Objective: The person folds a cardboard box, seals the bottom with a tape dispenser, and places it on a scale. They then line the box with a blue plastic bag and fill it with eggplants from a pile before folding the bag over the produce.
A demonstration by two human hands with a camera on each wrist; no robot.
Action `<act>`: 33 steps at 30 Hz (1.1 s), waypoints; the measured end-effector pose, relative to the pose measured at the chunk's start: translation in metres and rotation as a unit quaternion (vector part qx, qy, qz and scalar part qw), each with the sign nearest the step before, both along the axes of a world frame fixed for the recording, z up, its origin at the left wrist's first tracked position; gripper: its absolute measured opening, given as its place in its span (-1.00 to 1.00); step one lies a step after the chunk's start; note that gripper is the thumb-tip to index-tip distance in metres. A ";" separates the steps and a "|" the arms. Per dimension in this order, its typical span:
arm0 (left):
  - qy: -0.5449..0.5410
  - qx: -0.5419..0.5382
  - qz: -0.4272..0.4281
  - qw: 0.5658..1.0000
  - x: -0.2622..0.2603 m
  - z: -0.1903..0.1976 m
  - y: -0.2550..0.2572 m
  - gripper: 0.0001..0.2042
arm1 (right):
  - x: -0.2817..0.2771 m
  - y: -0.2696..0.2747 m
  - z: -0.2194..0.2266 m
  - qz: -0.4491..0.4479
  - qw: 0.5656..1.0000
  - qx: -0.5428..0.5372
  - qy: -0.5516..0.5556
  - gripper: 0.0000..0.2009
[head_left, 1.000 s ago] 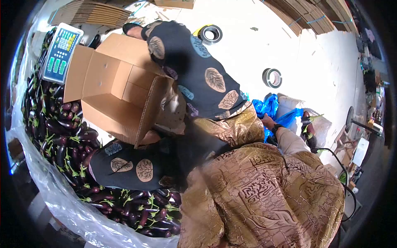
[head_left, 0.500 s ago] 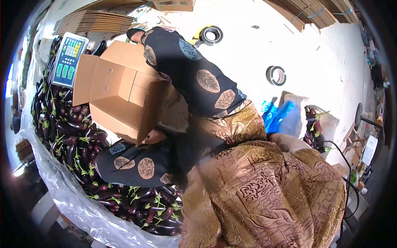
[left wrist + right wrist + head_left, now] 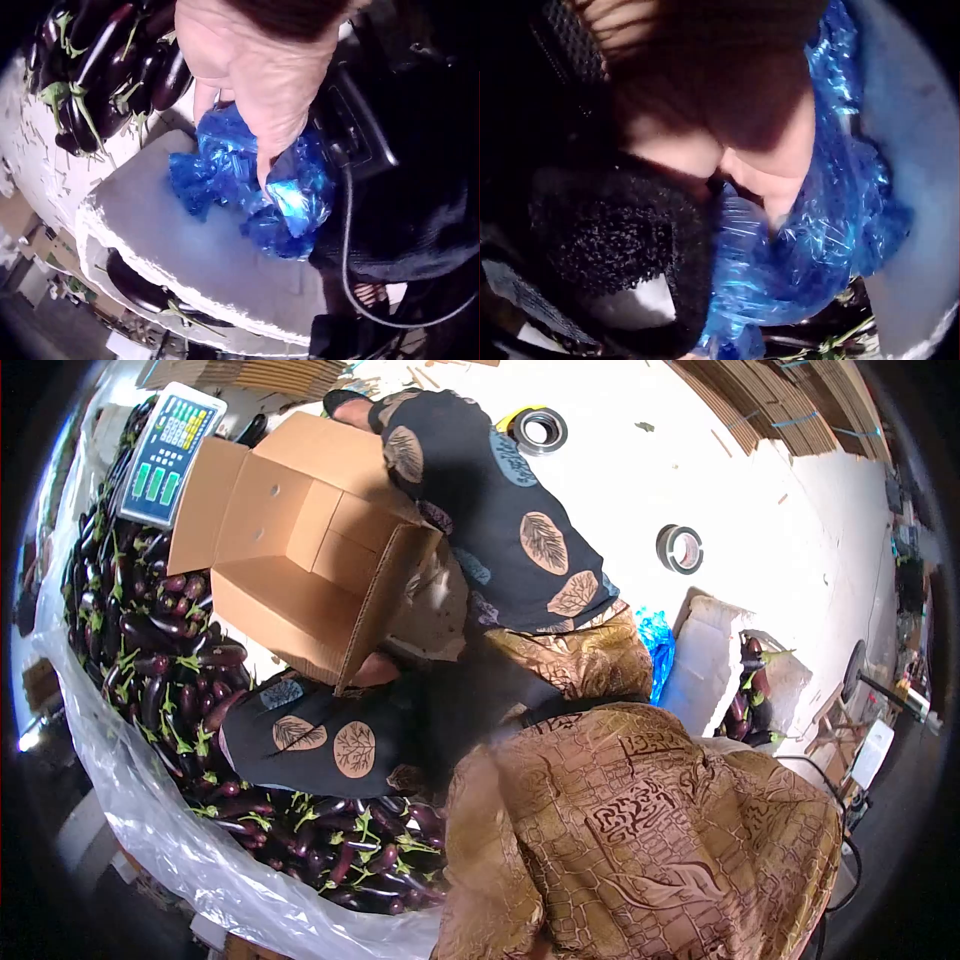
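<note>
While your left hand (image 3: 255, 75) and right hand (image 3: 727, 127) both grip the crumpled blue film (image 3: 225, 166) beside the pale slab (image 3: 150, 196) | risk: it could tear | likely cause: you pulling unevenly

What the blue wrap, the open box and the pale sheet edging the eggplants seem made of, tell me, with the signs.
Blue wrap: probably thin plastic film, glossy; it crumples into sharp creases with bright glints.
Open box: corrugated cardboard by its look, matt brown, with folded flaps and a ribbed edge.
Pale sheet: likely plastic, shiny and translucent, in loose folds; exact type unclear.
</note>
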State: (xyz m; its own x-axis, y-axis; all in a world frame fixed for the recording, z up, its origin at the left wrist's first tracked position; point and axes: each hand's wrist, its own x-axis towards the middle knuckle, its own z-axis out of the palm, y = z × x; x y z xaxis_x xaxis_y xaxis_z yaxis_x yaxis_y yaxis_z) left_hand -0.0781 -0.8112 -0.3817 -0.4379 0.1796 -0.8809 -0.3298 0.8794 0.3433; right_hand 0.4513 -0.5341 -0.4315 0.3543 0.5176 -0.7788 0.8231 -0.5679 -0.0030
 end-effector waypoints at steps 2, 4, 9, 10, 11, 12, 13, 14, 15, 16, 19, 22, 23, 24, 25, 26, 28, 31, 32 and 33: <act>0.000 -0.001 0.010 1.000 0.003 0.002 -0.007 -0.68 | -0.001 0.003 -0.002 0.008 1.000 0.017 -0.011 -0.36; 0.001 -0.003 0.016 1.000 0.006 0.003 -0.014 -0.68 | 0.002 0.002 -0.001 0.012 0.999 0.029 -0.021 -0.36; -0.001 -0.004 0.043 0.999 0.013 0.006 -0.025 -0.67 | 0.003 0.008 -0.001 0.015 0.998 0.050 -0.030 -0.36; 0.000 -0.005 0.046 0.999 0.013 0.007 -0.027 -0.67 | 0.003 0.008 -0.001 0.015 0.998 0.052 -0.030 -0.36; -0.001 -0.005 0.049 0.999 0.014 0.008 -0.030 -0.66 | 0.003 0.009 -0.002 0.014 0.998 0.055 -0.031 -0.36; -0.001 -0.006 0.053 0.999 0.015 0.009 -0.032 -0.66 | 0.004 0.010 -0.002 0.015 0.998 0.056 -0.034 -0.36; -0.002 -0.008 0.055 0.998 0.016 0.009 -0.034 -0.66 | 0.005 0.009 -0.001 0.015 0.998 0.057 -0.035 -0.36; -0.003 -0.007 0.060 0.998 0.017 0.008 -0.035 -0.66 | 0.005 0.010 -0.002 0.016 0.997 0.060 -0.036 -0.36; -0.003 -0.010 0.064 0.998 0.020 0.011 -0.039 -0.66 | 0.006 0.011 -0.002 0.018 0.997 0.062 -0.037 -0.36; -0.003 -0.012 0.068 0.998 0.021 0.012 -0.042 -0.65 | 0.007 0.010 -0.002 0.020 0.997 0.064 -0.039 -0.36; -0.001 -0.013 0.085 0.996 0.026 0.018 -0.049 -0.65 | 0.010 0.013 -0.004 0.032 0.995 0.084 -0.043 -0.36; 0.005 -0.012 0.102 0.995 0.033 0.021 -0.061 -0.64 | 0.015 0.017 -0.006 0.058 0.988 0.133 -0.057 -0.36; 0.004 -0.014 0.104 0.994 0.035 0.023 -0.064 -0.64 | 0.020 0.017 -0.005 0.068 0.984 0.154 -0.065 -0.36; 0.004 -0.015 0.108 0.994 0.036 0.025 -0.065 -0.64 | 0.024 0.014 -0.003 0.075 0.977 0.183 -0.076 -0.36; 0.005 -0.017 0.110 0.994 0.036 0.026 -0.067 -0.63 | 0.025 0.019 0.001 0.087 0.970 0.208 -0.093 -0.36; 0.006 -0.015 0.113 0.994 0.035 0.027 -0.069 -0.63 | 0.025 0.025 0.004 0.096 0.963 0.231 -0.103 -0.36; 0.011 -0.008 0.127 0.992 0.032 0.029 -0.073 -0.63 | 0.012 0.046 0.034 0.086 0.968 0.204 -0.117 -0.27; 0.020 0.043 0.181 0.982 0.013 0.021 -0.064 -0.62 | 0.029 0.048 0.015 -0.049 0.997 0.043 -0.032 -0.33; 0.021 0.071 0.211 0.975 0.005 0.018 -0.061 -0.62 | 0.069 0.019 -0.050 -0.144 0.988 -0.023 0.052 -0.43; 0.022 0.096 0.236 0.967 -0.006 0.013 -0.061 -0.61 | 0.073 0.005 -0.059 -0.149 0.983 -0.072 0.079 -0.44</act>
State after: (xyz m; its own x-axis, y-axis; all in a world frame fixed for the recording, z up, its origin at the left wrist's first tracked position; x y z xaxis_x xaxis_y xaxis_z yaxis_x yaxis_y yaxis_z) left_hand -0.0838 -0.8719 -0.3685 -0.5469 0.1101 -0.8299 -0.6600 0.5532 0.5083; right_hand 0.5242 -0.5289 -0.4906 0.3430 0.2885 -0.8939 0.6158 -0.7877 -0.0180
